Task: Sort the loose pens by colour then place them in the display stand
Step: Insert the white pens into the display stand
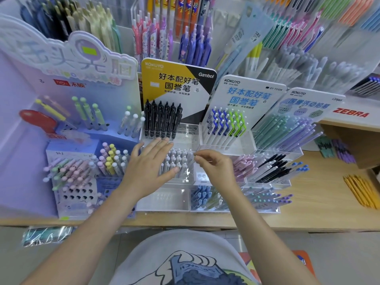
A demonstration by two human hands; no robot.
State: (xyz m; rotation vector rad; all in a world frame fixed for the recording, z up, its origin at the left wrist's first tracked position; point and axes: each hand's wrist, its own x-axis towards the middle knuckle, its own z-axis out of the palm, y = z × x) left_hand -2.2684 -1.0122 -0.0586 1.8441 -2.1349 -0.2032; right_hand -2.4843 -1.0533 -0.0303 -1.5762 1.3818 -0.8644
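Note:
A clear acrylic display stand sits at the centre of the wooden counter, with black pens in its back row and grey-white pens in the tier below. My left hand hovers flat over the left part of the grey-white pens, fingers spread, holding nothing. My right hand pinches the top of one grey-white pen at the right edge of that group, thumb and forefinger closed on its tip. The lowest left compartment of the stand looks bare.
A purple cardboard stand with pastel pens stands to the left. White-blue and green pens, pink, black and blue pens fill clear boxes on the right. Yellow pencils lie at the far right. Tall pen racks rise behind.

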